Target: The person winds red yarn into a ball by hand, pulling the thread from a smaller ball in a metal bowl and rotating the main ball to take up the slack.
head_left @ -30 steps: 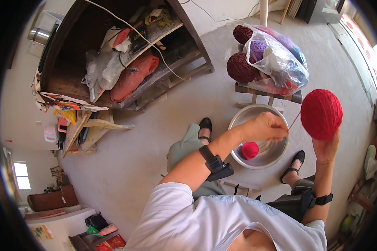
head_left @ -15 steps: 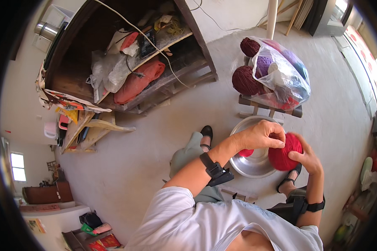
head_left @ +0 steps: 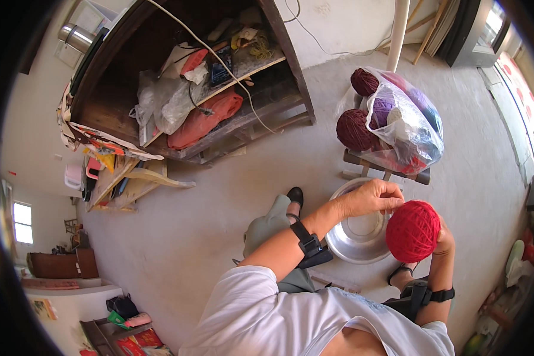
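Note:
A large ball of red yarn (head_left: pixel 412 231) rests in my right hand (head_left: pixel 444 238), whose fingers curl round its far right side and are partly hidden by it. At the ball's upper left edge, my left hand (head_left: pixel 371 199) has thumb and fingertips pinched together; any strand between them is too fine to make out. Below both hands, a round shiny metal basin (head_left: pixel 365 255) sits between my feet, partly covered by my left hand and wrist.
Beyond the basin, a clear plastic bag (head_left: pixel 406 133) of yarn balls lies on a small stool (head_left: pixel 385 168), with dark maroon balls (head_left: pixel 355 129) at its opening. A dark open cabinet (head_left: pixel 296 65) stands at the far left. Clutter (head_left: pixel 519 261) lines the right side.
The red ball has turned and come slightly lower and right, and my right hand has moved round behind it. The small red ball seen in the basin is now out of sight.

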Demonstrator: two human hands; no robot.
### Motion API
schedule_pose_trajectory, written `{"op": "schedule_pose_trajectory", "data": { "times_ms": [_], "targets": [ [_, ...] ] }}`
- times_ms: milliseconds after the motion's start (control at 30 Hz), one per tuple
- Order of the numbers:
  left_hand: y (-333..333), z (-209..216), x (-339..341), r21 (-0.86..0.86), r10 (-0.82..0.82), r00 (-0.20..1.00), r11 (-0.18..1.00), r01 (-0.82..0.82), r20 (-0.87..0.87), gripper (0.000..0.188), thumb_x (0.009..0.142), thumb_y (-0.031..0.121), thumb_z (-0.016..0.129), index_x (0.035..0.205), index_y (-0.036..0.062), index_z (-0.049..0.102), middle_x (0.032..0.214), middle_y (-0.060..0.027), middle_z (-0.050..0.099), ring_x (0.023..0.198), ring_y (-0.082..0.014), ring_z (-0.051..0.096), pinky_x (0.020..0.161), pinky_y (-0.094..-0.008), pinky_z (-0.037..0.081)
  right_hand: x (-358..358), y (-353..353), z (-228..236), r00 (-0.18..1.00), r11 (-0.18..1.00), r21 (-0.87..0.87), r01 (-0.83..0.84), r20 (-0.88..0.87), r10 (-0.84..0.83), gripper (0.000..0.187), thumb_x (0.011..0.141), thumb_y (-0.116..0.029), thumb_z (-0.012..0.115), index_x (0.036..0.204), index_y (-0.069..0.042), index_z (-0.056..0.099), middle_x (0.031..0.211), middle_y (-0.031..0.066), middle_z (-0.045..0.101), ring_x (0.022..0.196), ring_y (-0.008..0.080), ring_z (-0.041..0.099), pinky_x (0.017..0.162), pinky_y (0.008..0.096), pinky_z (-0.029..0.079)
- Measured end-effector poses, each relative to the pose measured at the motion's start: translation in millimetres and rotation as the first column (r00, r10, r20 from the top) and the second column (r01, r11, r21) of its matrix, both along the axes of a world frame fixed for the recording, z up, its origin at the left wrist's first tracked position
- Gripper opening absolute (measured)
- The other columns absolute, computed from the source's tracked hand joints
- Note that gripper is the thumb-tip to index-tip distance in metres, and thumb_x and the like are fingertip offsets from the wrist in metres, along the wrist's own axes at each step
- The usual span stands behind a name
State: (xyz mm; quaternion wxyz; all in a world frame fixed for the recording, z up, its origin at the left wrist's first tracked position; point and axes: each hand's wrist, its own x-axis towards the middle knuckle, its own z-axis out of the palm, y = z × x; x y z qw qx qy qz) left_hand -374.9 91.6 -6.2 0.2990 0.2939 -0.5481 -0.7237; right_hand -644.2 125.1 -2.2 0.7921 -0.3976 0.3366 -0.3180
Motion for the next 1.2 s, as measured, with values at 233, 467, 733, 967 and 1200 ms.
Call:
{"op": "schedule_pose_trajectory", "data": {
  "times_ms": [233,467,733,967,1200],
  "targets": [
    [1.9,2.0,17.4,-0.098,0.053,0.947,0.995,-0.023,0.316,0.027,0.096,0.025,0.061,0.106,0.0003,0.067,0.093,-0.0053,0.068,0.084,-0.0124,0.063,0.075,-0.0286,0.052,11.7,-0.5,4.0,0.994,0.991,-0.08,0.105,-0.001,-0.106,0.116,0.057,-0.062,0.083,0.142,0.004,0.039,0.133,0.0141,0.055,0.124,0.0233,0.054,0.107,0.0376,0.041],
    [-6.4,88.5,102.5,-0.432,0.228,0.846,0.902,0.003,0.482,0.034,0.095,0.026,0.062,0.116,-0.0005,0.065,0.107,-0.0138,0.069,0.102,-0.0228,0.064,0.09,-0.0343,0.05,2.5,-5.7,-21.9,0.986,0.986,0.046,0.158,0.044,-0.16,0.105,0.064,-0.055,0.083,0.14,0.004,0.042,0.134,0.0168,0.057,0.12,0.0259,0.059,0.103,0.0415,0.047],
    [-14.0,23.8,301.4,-0.378,0.728,0.477,0.673,-0.636,0.493,0.027,0.094,0.026,0.059,0.11,0.0048,0.065,0.095,-0.0034,0.069,0.08,-0.011,0.063,0.068,-0.0258,0.05,22.3,-14.4,-46.1,0.97,0.977,0.121,0.176,0.146,-0.192,0.097,0.067,-0.05,0.082,0.139,0.004,0.045,0.131,0.017,0.059,0.118,0.0262,0.061,0.102,0.0426,0.049],
    [-80.7,22.8,365.1,-0.606,0.987,0.136,0.158,-0.78,0.082,0.019,0.1,0.014,0.053,0.116,0.0031,0.057,0.103,-0.0052,0.068,0.062,-0.0064,0.052,0.053,-0.0226,0.045,28.2,-25.2,-65.9,0.986,0.973,0.18,0.146,0.052,-0.158,0.102,0.065,-0.053,0.084,0.14,0.004,0.044,0.132,0.0168,0.058,0.119,0.0262,0.059,0.103,0.0421,0.048],
    [-135.5,30.6,402.0,-0.953,0.999,-0.008,0.038,-0.301,0.042,0.024,0.098,0.01,0.049,0.122,0.0047,0.053,0.111,-0.0065,0.07,0.078,-0.0238,0.06,0.079,-0.0344,0.049,53.6,-43.0,-62.1,0.985,0.984,0.174,0.047,0.153,-0.074,0.105,0.064,-0.05,0.086,0.141,0.004,0.041,0.135,0.0188,0.056,0.121,0.03,0.058,0.105,0.0457,0.046]
  ]
}}
